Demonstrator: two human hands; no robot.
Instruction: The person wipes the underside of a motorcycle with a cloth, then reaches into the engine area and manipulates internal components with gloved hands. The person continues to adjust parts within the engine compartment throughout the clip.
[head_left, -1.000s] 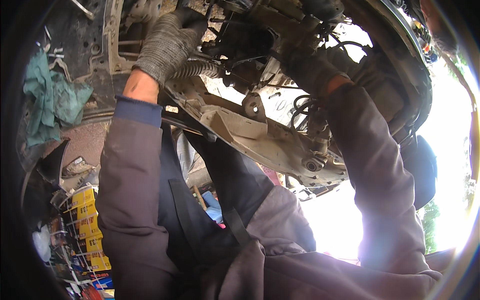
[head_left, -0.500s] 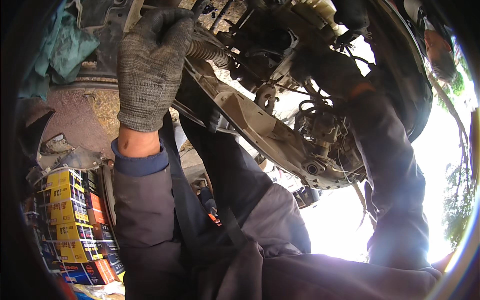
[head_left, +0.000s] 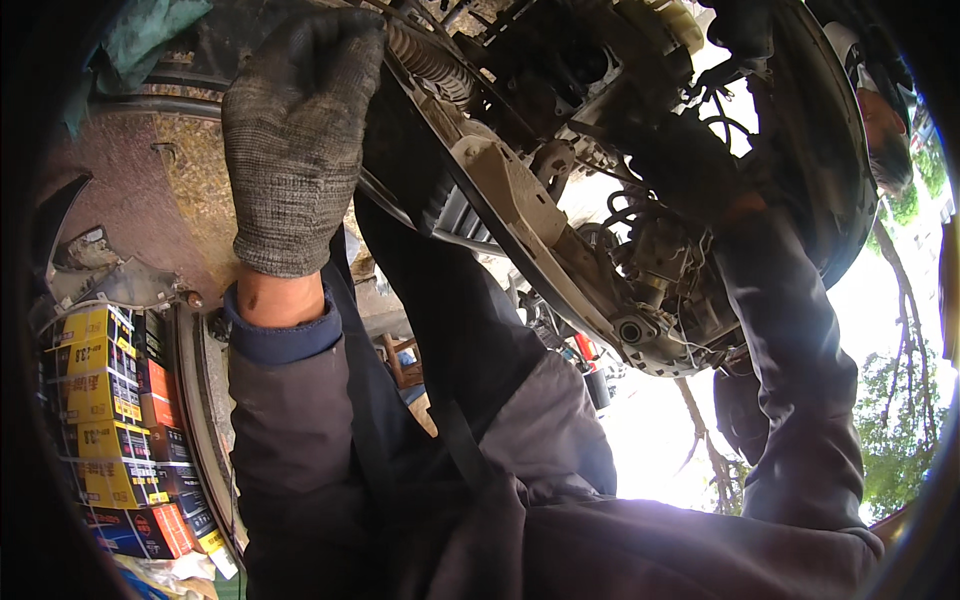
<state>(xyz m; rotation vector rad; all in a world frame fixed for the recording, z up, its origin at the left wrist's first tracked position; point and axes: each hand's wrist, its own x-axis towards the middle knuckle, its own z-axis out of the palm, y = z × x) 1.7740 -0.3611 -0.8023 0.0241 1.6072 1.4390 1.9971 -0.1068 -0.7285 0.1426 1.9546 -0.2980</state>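
Note:
My left hand [head_left: 295, 150], in a dirty grey knit glove, is raised at the top left, its fingers curled at the edge of a dismantled vehicle's underside; what they grip is hidden. Beside it runs a ribbed hose [head_left: 425, 55], above a long pale metal frame piece [head_left: 520, 205] with a round bushing [head_left: 632, 330] at its lower end. My right hand [head_left: 690, 175], gloved and dark, reaches into shadow among black cables and mechanical parts [head_left: 640, 260]; its fingers cannot be made out.
A strapped stack of yellow, black and orange boxes [head_left: 110, 400] stands at the left below grey metal scraps [head_left: 110, 270]. A teal cloth [head_left: 145, 35] hangs at top left. Another person's head [head_left: 885, 130] shows at the right edge. Trees [head_left: 895, 430] stand in bright daylight.
My left hand has moved left along the assembly, its fingers curled there. The view has shifted, so the boxes sit higher and more trees show. My right arm stays reached into the parts.

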